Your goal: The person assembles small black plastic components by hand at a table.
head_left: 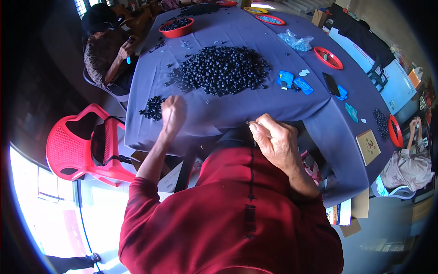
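A large heap of small round black parts lies on the cloth-covered table. Left of it, near the table's edge, is a smaller pile of black parts. My left hand is beside that smaller pile, slightly blurred, its fingers curled in; whatever they hold is hidden. Close to my body, past the front edge of the table, my right hand is closed in a pinch between thumb and forefinger. A tiny dark piece shows at its fingertips, too small to name.
A red bowl of black parts stands at the far left. Blue packets, a clear plastic bag, a red tray and a phone lie to the right. A red chair is at left. Other people sit at both sides.
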`<state>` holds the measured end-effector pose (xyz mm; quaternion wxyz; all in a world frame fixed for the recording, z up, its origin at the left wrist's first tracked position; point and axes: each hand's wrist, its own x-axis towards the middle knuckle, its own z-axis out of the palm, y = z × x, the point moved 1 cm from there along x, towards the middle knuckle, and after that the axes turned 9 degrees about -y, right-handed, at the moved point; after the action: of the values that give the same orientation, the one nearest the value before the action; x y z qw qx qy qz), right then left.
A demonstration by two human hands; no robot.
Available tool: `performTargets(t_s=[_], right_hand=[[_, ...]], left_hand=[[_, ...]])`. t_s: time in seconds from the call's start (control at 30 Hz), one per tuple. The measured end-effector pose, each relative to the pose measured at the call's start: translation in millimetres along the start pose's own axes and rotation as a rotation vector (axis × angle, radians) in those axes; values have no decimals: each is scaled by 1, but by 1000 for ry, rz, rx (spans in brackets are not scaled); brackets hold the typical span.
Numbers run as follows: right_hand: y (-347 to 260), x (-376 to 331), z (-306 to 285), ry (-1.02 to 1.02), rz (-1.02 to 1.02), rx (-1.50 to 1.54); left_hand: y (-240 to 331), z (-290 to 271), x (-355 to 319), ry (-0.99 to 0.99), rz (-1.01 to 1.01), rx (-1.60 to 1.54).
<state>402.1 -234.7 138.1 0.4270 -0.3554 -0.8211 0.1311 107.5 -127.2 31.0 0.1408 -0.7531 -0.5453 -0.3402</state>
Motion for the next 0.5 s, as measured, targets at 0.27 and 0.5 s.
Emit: performTargets(t_s=[0.27,0.5], right_hand=[[6,0,5,-85,5,-66],[6,-1,7,-72,17,-38]], left_hand=[[-58,1,-44,-243,-144,353],[-63,-8,-23,-63,-58,408]])
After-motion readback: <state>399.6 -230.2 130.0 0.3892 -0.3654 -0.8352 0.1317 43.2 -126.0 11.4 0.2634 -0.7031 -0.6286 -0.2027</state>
